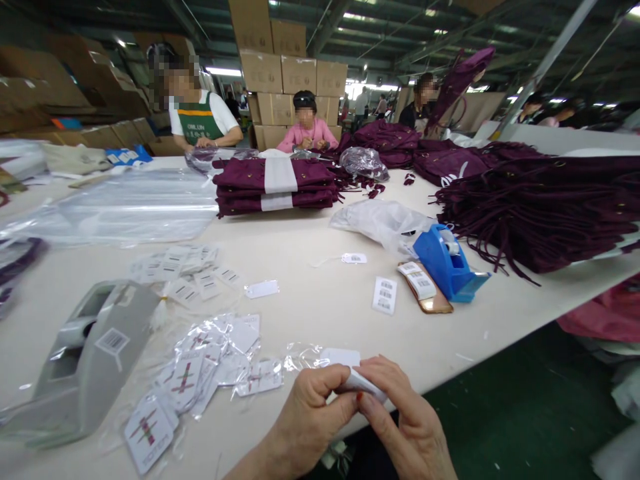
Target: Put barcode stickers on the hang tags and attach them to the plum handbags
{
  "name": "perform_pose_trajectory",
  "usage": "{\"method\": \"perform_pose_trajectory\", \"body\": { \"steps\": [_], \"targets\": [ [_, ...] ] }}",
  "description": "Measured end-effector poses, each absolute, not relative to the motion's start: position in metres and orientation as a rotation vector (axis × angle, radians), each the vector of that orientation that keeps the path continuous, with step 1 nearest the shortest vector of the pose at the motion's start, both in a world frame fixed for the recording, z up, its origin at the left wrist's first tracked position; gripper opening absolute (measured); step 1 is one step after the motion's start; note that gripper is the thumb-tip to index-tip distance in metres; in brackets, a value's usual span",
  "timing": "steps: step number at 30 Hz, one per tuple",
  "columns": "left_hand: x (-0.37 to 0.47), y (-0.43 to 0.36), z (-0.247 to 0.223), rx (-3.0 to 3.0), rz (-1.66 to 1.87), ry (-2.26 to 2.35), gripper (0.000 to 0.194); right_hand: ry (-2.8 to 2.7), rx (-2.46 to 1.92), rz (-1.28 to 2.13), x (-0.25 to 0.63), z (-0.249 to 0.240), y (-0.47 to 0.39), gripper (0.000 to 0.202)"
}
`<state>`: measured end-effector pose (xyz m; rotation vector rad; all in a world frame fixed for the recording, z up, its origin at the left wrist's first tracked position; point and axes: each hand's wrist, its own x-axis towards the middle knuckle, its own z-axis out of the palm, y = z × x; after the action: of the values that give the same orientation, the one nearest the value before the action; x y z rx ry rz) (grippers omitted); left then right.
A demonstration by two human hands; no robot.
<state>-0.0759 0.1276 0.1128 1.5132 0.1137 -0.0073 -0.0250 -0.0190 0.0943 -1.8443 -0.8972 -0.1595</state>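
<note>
Currently, both hands close on one white tag [369,385] beside a heap of printed tags [185,377]

Evidently this piece is partway through handling. Just right of the heap, over the near edge of the table [310,300], the left hand [315,407] pinches one end between thumb and forefinger, while the thumb and fingers of the right hand [407,407] grip the other end. Whether the tag's hidden face carries a sticker, I cannot tell. A second tag [340,357] lies beyond the fingers, right of the heap and partly covered.

As for progress, a cluster of barcoded tags [173,267] lies behind the heap; I judge these finished with. The heap itself shows printed faces, so what its backs carry is out of sight. Well to the right of the heap and farther back, a label sheet [384,295] bears several barcodes, so labels seem to be left. Beside it, a barcode strip [417,280] rests on a phone [434,299], touching the blue tape dispenser [445,263]. Left of the heap stands the grey tape dispenser [95,360]. Well beyond the heap sit banded purple bundles [240,193].
</note>
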Motion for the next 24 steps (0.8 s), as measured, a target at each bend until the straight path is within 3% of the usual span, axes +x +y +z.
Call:
{"method": "perform_pose_trajectory", "body": {
  "steps": [18,24],
  "targets": [
    [-0.074,0.122,0.106,1.777,-0.06,0.063,0.021,-0.673,-1.707,-0.002,-0.031,0.088,-0.021,0.014],
    [-0.074,0.121,0.1,1.804,-0.139,0.103,0.019,-0.63,-1.704,0.098,-0.033,0.086,-0.02,0.021]
  ]
}}
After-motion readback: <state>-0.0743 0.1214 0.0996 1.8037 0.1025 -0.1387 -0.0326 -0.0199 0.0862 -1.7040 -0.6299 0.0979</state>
